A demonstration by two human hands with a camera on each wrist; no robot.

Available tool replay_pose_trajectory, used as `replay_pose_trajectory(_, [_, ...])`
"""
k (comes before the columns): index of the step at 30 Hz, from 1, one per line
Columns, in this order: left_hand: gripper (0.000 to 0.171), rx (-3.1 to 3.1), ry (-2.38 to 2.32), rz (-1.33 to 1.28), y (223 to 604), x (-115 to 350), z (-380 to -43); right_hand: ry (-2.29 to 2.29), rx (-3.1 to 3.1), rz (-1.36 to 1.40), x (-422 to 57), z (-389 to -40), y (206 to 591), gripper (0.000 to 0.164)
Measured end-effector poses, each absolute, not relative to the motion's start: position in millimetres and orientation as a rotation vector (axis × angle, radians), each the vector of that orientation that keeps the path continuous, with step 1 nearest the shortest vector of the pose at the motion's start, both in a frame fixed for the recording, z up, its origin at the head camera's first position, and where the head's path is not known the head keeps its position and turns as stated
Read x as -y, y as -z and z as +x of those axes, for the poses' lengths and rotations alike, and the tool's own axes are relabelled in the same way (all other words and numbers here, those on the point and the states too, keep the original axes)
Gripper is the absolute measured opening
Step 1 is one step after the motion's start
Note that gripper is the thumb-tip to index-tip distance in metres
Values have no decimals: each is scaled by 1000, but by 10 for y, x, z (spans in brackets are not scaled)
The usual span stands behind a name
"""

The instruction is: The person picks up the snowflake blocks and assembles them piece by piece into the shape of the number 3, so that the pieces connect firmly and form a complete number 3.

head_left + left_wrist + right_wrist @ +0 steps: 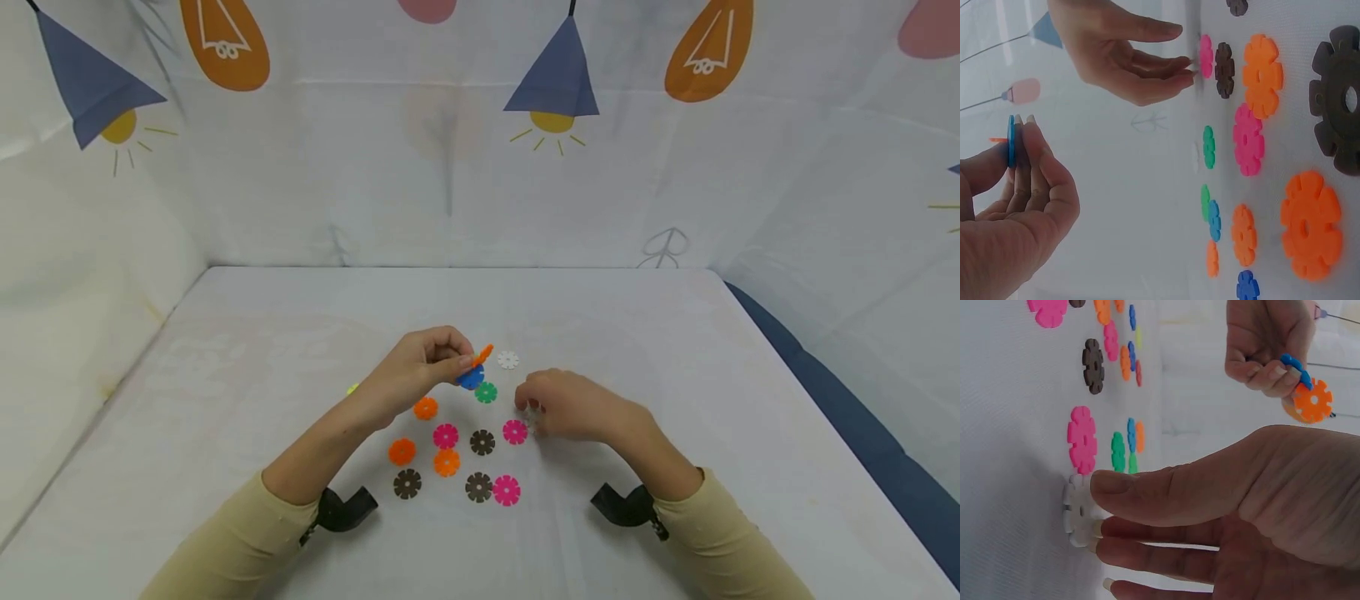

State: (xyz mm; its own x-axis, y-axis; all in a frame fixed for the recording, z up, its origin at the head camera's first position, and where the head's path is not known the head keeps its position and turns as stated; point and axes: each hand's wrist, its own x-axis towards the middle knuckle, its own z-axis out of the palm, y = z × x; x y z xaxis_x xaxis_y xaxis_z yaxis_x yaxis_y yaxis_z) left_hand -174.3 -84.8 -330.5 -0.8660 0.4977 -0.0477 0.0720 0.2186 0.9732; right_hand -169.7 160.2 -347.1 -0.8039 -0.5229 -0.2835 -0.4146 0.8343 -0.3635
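Note:
My left hand (416, 367) is raised over the table and pinches a blue notched disc (471, 378) between thumb and fingers. An orange notched disc (1314, 400) is joined to the blue one, set at an angle to it. Low at the right of the scattered discs, my right hand (577, 407) has its thumb and fingers spread around a white notched disc (1075, 515) lying on the table. The fingertips are right at that disc's edge, and the thumb overlaps it in the right wrist view. A pink disc (515, 432) lies just beside it.
On the white table (247, 400) lie several more discs: dark brown (482, 442), orange (447, 462), pink (506, 491), green (486, 392) and another white disc (507, 360). A printed white curtain (375, 167) hangs behind the table's far edge.

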Motion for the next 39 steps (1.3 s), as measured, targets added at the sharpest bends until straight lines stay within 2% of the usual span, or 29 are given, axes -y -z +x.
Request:
replay_pose_trajectory(14, [16, -2093, -1716, 513, 3313, 851, -1765, 353, -2697, -803, -1614, -1709, 3598, 19])
replay_pose_trajectory(39, [21, -2071, -1730, 494, 3328, 835, -1759, 414, -2649, -817, -1663, -1735, 3631, 18])
